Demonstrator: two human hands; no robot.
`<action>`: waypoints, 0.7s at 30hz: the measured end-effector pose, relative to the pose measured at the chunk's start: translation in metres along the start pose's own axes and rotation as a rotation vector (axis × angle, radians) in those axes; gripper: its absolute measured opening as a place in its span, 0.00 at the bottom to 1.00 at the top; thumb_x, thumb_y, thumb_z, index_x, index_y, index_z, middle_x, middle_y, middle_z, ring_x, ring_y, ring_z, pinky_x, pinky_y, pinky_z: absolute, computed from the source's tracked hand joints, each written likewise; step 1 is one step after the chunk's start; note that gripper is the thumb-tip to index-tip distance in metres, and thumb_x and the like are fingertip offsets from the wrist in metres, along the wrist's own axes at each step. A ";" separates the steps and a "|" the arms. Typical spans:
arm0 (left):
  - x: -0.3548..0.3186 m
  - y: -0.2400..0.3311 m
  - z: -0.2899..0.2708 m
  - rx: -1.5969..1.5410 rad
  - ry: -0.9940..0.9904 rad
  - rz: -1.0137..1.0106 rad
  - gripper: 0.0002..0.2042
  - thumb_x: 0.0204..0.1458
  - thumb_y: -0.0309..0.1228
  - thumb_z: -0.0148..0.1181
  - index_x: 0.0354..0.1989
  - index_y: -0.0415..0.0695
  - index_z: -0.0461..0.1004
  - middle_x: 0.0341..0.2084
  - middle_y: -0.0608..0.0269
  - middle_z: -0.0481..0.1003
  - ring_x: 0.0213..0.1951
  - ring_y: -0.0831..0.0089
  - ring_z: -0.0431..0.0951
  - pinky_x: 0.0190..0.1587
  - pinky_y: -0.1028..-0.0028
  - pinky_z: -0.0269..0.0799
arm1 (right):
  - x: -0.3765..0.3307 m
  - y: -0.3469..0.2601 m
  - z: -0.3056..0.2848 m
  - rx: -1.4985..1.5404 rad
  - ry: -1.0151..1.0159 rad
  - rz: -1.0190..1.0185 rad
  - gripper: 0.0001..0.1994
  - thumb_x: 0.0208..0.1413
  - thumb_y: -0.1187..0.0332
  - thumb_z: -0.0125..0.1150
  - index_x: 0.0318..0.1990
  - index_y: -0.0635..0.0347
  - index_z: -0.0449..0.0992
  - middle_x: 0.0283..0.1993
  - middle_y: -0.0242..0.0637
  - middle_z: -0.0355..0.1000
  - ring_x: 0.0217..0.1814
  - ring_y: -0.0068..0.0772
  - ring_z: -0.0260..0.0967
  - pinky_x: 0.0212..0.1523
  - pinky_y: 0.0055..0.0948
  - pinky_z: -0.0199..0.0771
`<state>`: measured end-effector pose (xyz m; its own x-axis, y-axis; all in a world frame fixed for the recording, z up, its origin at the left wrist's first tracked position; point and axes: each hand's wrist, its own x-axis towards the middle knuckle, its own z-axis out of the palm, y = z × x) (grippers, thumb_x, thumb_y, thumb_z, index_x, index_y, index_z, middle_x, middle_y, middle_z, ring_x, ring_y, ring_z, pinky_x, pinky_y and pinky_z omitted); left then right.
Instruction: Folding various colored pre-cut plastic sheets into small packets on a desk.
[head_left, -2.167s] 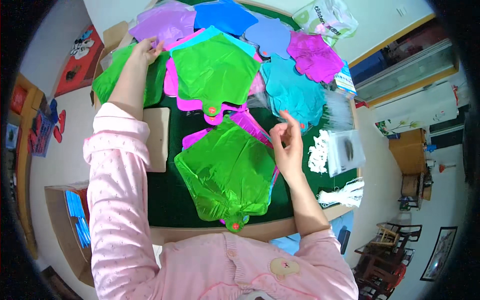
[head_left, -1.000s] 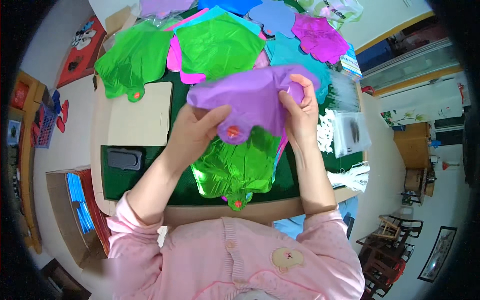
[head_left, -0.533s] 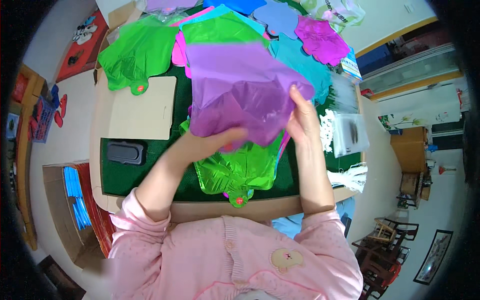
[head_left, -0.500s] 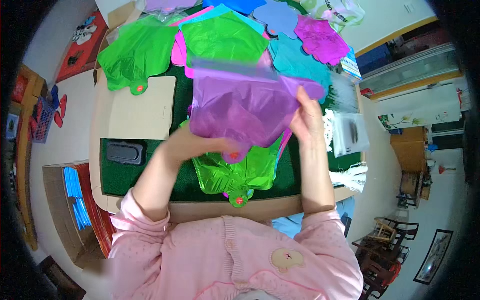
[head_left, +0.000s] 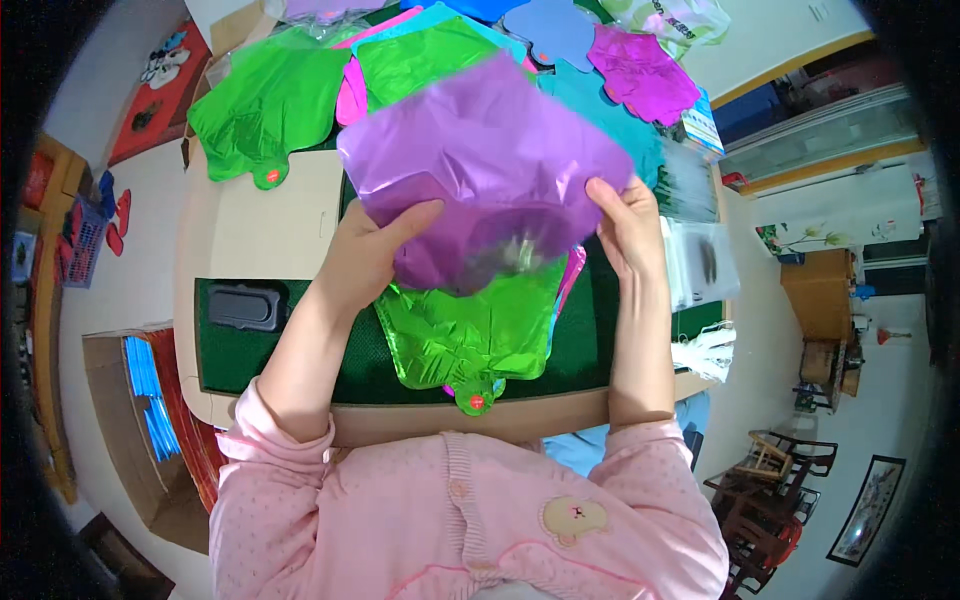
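Note:
A flat purple foil balloon (head_left: 485, 170) is held up over the table, blurred by motion. My left hand (head_left: 365, 255) grips its lower left edge and my right hand (head_left: 628, 228) grips its right edge. Under it lies a green foil balloon (head_left: 460, 335) on the dark green mat (head_left: 280, 350), its red valve (head_left: 477, 402) at the table's near edge. A pink balloon edge (head_left: 570, 285) peeks out beside the green one.
More foil balloons cover the far table: green (head_left: 265, 105), another green (head_left: 430, 60), pink (head_left: 350, 95), teal (head_left: 645, 150), blue (head_left: 560, 30), magenta (head_left: 640, 70). A dark flat box (head_left: 240, 305) sits at left, clear plastic bags (head_left: 700, 260) at right, a cardboard box (head_left: 130, 420) on the floor.
My left hand reached to the far left, then both hands brought a purple balloon over the green one. It has since unfolded wider and lifted between my hands.

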<state>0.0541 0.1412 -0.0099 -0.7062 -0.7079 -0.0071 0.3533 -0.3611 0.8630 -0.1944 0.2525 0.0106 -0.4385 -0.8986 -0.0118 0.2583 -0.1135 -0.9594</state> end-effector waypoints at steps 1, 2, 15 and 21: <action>0.001 -0.001 0.000 0.000 -0.001 -0.001 0.14 0.52 0.26 0.57 0.47 0.37 0.70 0.39 0.66 0.74 0.40 0.78 0.72 0.44 0.76 0.67 | 0.004 0.001 0.001 0.012 0.037 -0.044 0.13 0.52 0.76 0.58 0.47 0.62 0.71 0.44 0.37 0.73 0.43 0.27 0.71 0.46 0.26 0.70; 0.001 -0.001 0.001 0.011 -0.002 0.016 0.13 0.52 0.27 0.57 0.46 0.37 0.71 0.39 0.66 0.74 0.40 0.78 0.72 0.43 0.76 0.67 | 0.004 0.002 0.000 0.012 0.038 -0.044 0.13 0.52 0.76 0.58 0.47 0.62 0.71 0.44 0.37 0.73 0.43 0.27 0.71 0.46 0.26 0.70; 0.002 -0.006 0.006 -0.036 0.088 -0.001 0.13 0.55 0.31 0.55 0.44 0.35 0.72 0.36 0.66 0.75 0.37 0.80 0.72 0.42 0.79 0.67 | 0.008 0.016 -0.001 -0.127 0.279 -0.155 0.07 0.58 0.68 0.53 0.34 0.61 0.76 0.33 0.29 0.74 0.31 0.14 0.65 0.34 0.16 0.64; 0.002 -0.006 0.008 0.005 0.096 0.041 0.13 0.55 0.31 0.55 0.43 0.35 0.73 0.35 0.66 0.76 0.36 0.81 0.73 0.40 0.79 0.67 | 0.016 0.029 -0.036 -0.303 0.281 -0.176 0.08 0.58 0.68 0.53 0.29 0.59 0.74 0.29 0.26 0.72 0.26 0.11 0.61 0.30 0.14 0.61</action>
<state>0.0456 0.1462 -0.0108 -0.6288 -0.7773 -0.0196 0.3778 -0.3275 0.8660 -0.2246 0.2505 -0.0272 -0.6807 -0.7221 0.1234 -0.0869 -0.0876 -0.9924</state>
